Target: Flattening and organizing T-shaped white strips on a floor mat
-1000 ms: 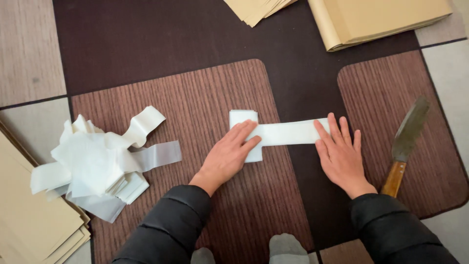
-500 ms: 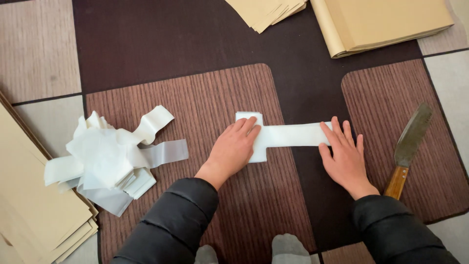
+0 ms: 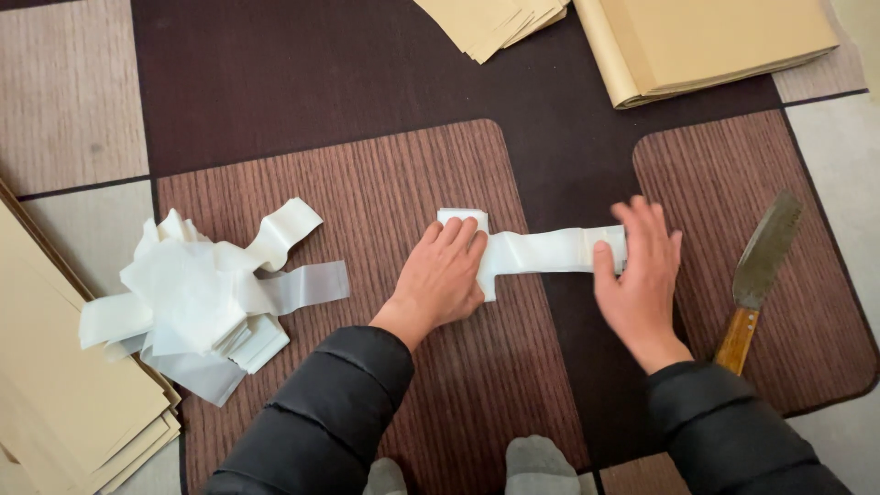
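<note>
Patterned floor mats in brown and beige carry the work. Nearest the person, the left hand (image 3: pixel 442 275) presses flat on the folded left end of a white paper strip (image 3: pixel 541 249). Its long axis runs left to right, ending under the right hand (image 3: pixel 637 275). That hand, earlier flat on the strip, is now raised and blurred, fingers spread. A knife (image 3: pixel 756 275) lies just right.

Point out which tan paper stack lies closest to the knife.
The thick stack at top right, directly above the knife; the fanned sheets and left pile lie farther away.
</note>
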